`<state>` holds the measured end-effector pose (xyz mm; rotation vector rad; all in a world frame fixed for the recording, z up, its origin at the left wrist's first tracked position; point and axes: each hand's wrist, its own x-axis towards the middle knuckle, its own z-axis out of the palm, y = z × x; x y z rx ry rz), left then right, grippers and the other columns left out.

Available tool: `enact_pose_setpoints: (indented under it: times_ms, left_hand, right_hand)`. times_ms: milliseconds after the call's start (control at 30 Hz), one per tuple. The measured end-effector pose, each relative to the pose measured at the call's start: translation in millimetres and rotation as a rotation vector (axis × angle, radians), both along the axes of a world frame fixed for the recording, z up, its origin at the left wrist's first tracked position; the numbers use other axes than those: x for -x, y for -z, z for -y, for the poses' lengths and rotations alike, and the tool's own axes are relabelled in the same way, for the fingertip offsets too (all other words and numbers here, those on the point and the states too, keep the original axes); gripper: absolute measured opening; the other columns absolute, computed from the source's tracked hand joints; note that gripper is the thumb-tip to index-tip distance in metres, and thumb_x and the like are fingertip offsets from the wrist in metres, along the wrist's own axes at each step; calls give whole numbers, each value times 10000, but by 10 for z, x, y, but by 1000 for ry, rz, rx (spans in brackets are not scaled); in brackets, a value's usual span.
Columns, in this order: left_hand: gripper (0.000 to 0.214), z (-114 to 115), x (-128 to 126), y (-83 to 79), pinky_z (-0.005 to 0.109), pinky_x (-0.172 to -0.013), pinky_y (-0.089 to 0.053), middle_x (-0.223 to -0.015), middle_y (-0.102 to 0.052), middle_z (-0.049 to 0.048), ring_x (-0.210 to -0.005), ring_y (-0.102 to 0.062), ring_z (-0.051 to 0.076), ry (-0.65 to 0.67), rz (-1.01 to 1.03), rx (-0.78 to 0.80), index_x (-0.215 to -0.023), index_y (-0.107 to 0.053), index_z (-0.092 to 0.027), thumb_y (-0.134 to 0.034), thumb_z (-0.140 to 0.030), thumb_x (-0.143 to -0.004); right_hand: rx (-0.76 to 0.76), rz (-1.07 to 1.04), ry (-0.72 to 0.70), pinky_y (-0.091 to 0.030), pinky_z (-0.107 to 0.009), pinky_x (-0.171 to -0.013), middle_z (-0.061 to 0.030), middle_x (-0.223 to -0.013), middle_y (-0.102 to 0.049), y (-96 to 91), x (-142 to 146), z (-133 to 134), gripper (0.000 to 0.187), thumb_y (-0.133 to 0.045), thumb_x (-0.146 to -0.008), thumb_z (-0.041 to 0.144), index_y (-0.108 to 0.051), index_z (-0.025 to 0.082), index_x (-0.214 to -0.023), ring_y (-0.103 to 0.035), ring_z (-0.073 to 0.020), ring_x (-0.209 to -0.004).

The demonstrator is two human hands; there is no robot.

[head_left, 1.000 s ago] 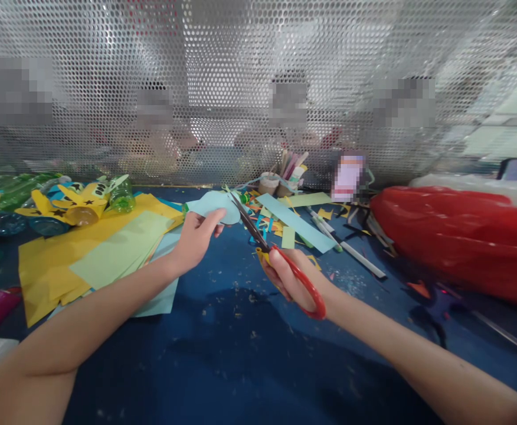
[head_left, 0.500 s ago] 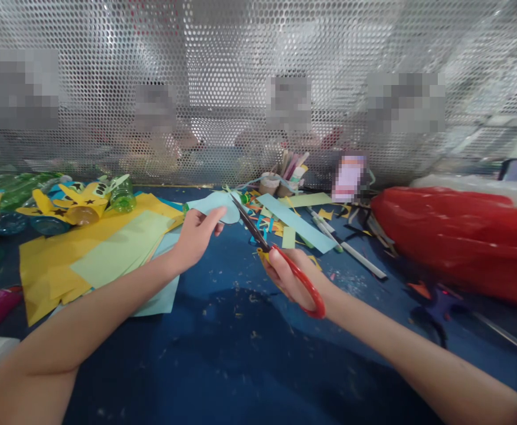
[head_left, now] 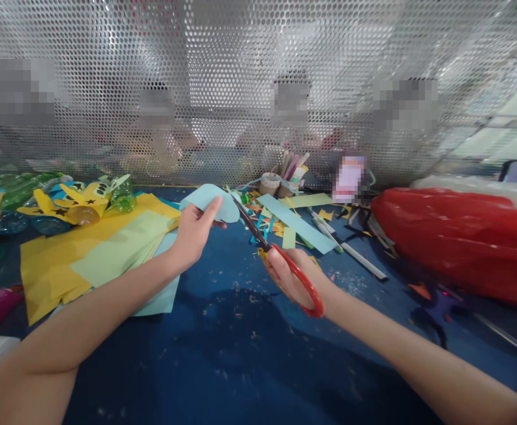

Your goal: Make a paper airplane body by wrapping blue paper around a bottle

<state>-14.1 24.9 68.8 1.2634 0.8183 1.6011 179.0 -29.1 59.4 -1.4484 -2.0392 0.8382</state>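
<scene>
My left hand [head_left: 195, 232] pinches a light blue piece of paper [head_left: 208, 198] with rounded edges between thumb and fingers, above the blue table [head_left: 223, 360]. My right hand [head_left: 291, 274] is wrapped round the red handles of a pair of scissors [head_left: 254, 227]. The dark blades look nearly closed and point up and to the left, their tips beside the right edge of the light blue paper. Whether the tips touch the paper I cannot tell. Under my left forearm lie yellow sheets [head_left: 41, 265] with a pale green sheet [head_left: 112, 248] on top.
Paper scraps [head_left: 276, 227] and a light blue strip [head_left: 298, 224] lie behind the scissors. A red plastic bag [head_left: 453, 236] fills the right side. Cut plastic bottles with yellow paper shapes [head_left: 81, 203] stand at left. A perforated metal screen [head_left: 227, 77] closes off the back, with people behind it.
The light blue paper has turned in my left hand, showing more of its surface and a rounded corner. My left hand has shifted slightly. The scissors stay almost in place.
</scene>
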Motion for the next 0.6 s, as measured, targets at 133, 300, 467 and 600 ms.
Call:
enact_pose_setpoints:
  times_ms: [133, 300, 467, 600]
  left_hand:
    - [297, -39, 29, 34, 237, -533, -501, -731, -682, 32, -651, -635, 141, -45, -24, 0, -817, -648, -169, -690, -454, -744]
    - [248, -64, 53, 54, 234, -538, -492, -748, -687, 32, -662, -627, 137, -38, -54, -20, -793, -662, -168, -699, -405, -730]
    - [198, -48, 49, 47, 238, -577, -504, -763, -682, 21, -680, -612, 132, 9, -102, -23, -768, -656, -165, -700, -352, -717]
    - [170, -42, 42, 60, 234, -604, -504, -753, -656, 9, -684, -595, 120, 65, -137, -84, -786, -642, -166, -683, -327, -754]
  right_hand:
    - [-11, -2, -19, -289, -274, -431, 25, -422, -351, -21, -5, -2, 603, -262, -854, 736, -292, 236, -517, -331, -100, -405]
    - [85, -17, -40, -423, -291, -482, -31, -426, -515, -63, -20, -15, 654, -221, -843, 763, -363, 232, -489, -508, -140, -414]
    - [71, -12, -98, -485, -335, -587, -90, -541, -646, -99, -34, -26, 701, -210, -828, 779, -461, 224, -482, -617, -200, -537]
    - [52, 48, -115, -489, -351, -617, -104, -601, -670, -119, -43, -36, 752, -150, -814, 800, -514, 217, -510, -632, -216, -584]
